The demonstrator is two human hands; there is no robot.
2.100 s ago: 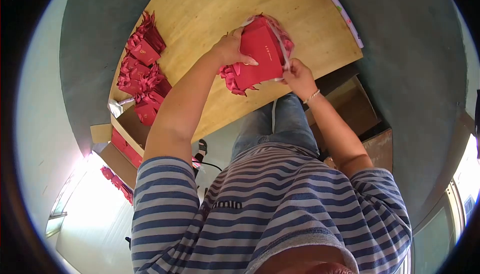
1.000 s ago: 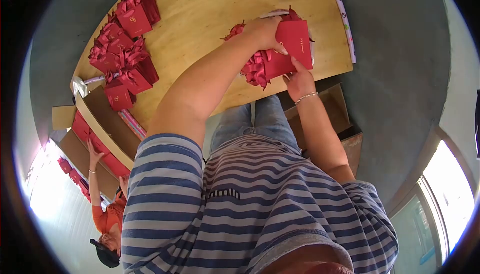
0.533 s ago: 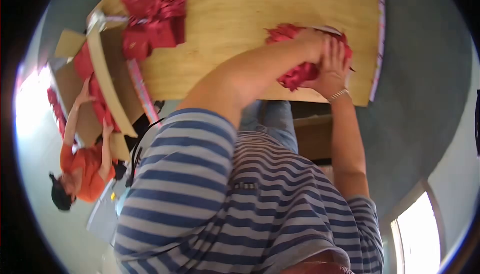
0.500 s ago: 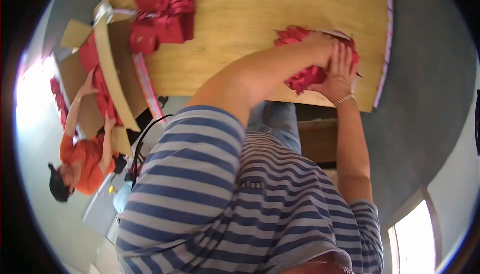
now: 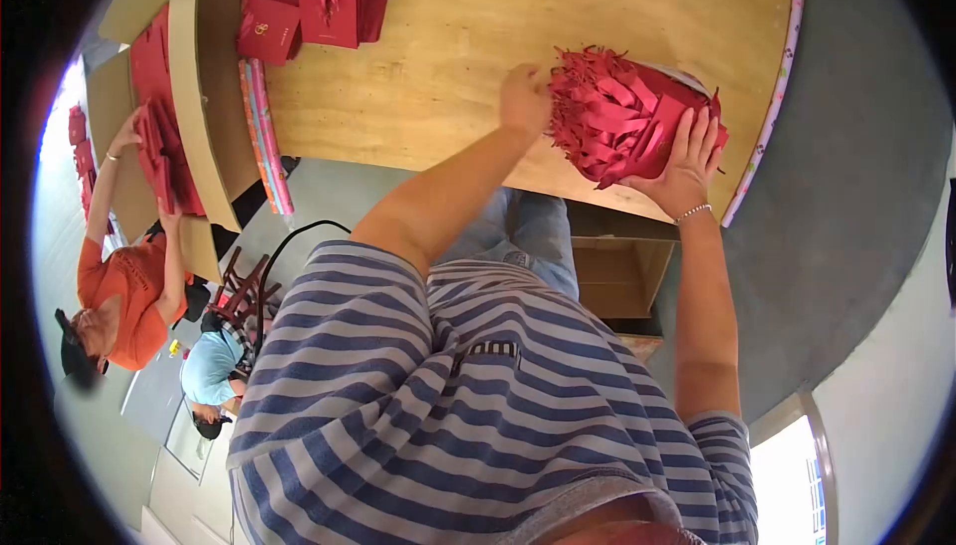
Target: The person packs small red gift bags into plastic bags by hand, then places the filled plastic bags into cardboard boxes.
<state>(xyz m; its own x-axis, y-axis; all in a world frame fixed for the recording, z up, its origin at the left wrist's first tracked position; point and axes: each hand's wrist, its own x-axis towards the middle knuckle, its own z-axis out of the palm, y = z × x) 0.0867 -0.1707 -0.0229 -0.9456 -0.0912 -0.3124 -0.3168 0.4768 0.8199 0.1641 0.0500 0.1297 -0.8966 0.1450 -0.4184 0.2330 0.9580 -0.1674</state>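
A pile of red bags or cards with a dense mass of red ribbons (image 5: 607,117) lies on the wooden table (image 5: 448,57) near its right end. My right hand (image 5: 687,159), with a bracelet on the wrist, rests on the right part of the pile, palm down with its fingers spread. Just beyond the pile's left side is my left hand (image 5: 525,100), close to the ribbon ends. Its fingers are blurred and partly hidden, so whether they grip anything is unclear.
More red bags with ribbons (image 5: 331,15) stand at the table's far left. Beside them is an open cardboard box (image 5: 224,87), where a co-worker in orange (image 5: 129,291) holds red items. Another person in light blue (image 5: 211,368) is farther back. An open box (image 5: 612,276) sits below the table.
My left hand has moved left off the top of the pile, uncovering the ribbons. My right hand stays on the pile. The camera view has shifted slightly.
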